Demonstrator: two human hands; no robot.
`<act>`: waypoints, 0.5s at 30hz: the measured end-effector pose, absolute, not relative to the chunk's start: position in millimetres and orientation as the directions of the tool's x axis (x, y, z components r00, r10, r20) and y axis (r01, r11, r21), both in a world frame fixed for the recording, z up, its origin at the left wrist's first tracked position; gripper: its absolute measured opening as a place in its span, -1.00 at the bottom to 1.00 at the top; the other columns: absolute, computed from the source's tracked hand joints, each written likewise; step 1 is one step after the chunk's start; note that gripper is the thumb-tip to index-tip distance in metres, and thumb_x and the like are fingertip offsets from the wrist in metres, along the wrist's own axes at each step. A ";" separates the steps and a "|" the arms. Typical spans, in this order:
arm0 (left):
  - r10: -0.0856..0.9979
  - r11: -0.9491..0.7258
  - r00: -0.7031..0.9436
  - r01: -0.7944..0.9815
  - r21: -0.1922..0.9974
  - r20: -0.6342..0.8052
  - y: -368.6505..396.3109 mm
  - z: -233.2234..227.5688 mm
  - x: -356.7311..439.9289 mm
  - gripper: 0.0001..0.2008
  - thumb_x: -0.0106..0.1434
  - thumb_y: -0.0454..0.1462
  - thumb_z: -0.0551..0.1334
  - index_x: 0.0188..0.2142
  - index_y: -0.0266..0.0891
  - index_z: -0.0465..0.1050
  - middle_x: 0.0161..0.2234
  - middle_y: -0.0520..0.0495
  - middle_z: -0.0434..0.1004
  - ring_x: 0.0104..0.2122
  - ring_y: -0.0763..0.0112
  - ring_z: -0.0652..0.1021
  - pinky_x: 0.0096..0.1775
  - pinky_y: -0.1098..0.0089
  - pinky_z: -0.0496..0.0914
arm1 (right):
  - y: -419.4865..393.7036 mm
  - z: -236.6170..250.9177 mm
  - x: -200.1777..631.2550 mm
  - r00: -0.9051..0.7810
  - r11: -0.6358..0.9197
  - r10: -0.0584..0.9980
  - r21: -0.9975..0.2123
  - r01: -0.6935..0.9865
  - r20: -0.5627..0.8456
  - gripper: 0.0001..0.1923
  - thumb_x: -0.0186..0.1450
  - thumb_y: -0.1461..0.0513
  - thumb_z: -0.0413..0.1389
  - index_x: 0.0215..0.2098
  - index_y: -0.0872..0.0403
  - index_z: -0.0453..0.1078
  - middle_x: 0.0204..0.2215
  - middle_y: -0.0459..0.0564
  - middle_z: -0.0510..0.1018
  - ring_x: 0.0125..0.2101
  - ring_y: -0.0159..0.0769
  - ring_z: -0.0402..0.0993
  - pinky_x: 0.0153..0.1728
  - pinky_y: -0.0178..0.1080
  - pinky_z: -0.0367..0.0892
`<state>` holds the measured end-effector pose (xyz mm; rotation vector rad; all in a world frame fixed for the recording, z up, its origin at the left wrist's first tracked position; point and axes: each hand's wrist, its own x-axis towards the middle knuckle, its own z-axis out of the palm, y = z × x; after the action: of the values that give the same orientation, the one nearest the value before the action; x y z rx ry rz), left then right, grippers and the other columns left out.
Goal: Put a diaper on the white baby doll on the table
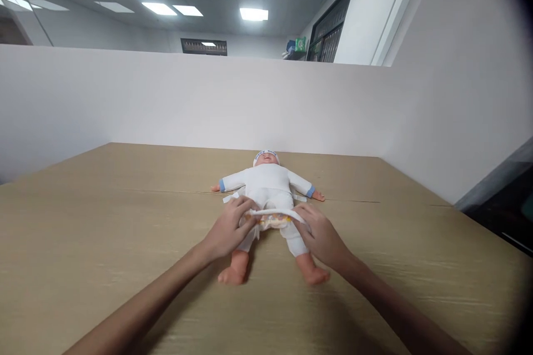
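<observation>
A baby doll [268, 180] in white clothes with blue cuffs and a white printed cap lies on its back, feet toward me, arms spread. Between its legs is a white diaper [272, 221] with a yellow and orange pattern, its front edge raised across the lower body. My left hand [237, 223] is closed on the left end of that edge, thumb and fingers pinched. At the right end, my right hand [318, 233] grips the same edge. White tabs of the diaper stick out on both sides of the doll's waist.
The doll lies on a wide wood-coloured table [145, 222] with a seam across it. A low white partition [200, 102] rises behind the table, and a white wall [441, 83] stands at the right. A dark object [503, 211] is at the right edge.
</observation>
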<state>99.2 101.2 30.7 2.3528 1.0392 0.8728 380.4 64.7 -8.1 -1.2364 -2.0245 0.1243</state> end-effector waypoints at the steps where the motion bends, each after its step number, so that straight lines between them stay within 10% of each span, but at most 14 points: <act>1: 0.770 -0.627 0.506 0.484 0.610 0.390 111.2 34.5 101.6 -0.67 0.54 0.00 0.12 -0.01 -0.09 0.56 0.08 -0.14 0.55 0.15 0.03 0.47 0.26 0.03 0.34 | 74.7 -3.6 379.2 -0.218 0.535 0.796 -0.487 0.691 0.565 -0.77 0.54 0.23 -0.01 -0.08 -0.02 0.51 -0.10 0.08 0.58 -0.05 -0.06 0.53 0.04 -0.01 0.49; 6: 0.865 -0.451 0.409 0.377 0.809 0.292 181.2 44.0 117.2 -0.52 0.46 0.11 0.17 0.10 -0.17 0.53 0.09 -0.16 0.59 0.15 -0.01 0.50 0.27 0.04 0.32 | 142.6 8.0 373.2 -0.026 0.434 0.877 -0.767 0.474 0.480 -0.68 0.50 -0.03 0.06 -0.20 -0.03 0.49 -0.10 0.05 0.60 0.01 -0.04 0.50 0.17 -0.01 0.40; 15: 0.922 -0.060 0.386 0.156 0.986 -0.005 266.1 18.7 135.3 -0.43 0.22 0.12 0.38 0.01 -0.26 0.53 0.00 -0.24 0.71 0.12 -0.05 0.60 0.18 0.13 0.42 | 245.6 -13.0 383.9 -0.056 0.078 0.996 -0.967 0.244 0.066 -0.59 0.34 -0.13 0.20 -0.38 0.02 0.48 -0.60 -0.13 0.47 -0.58 -0.29 0.34 -0.52 -0.23 0.36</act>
<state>135.3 266.1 18.7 1.5112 1.0097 0.8468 383.9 245.6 -13.0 -1.3107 -1.4600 1.0618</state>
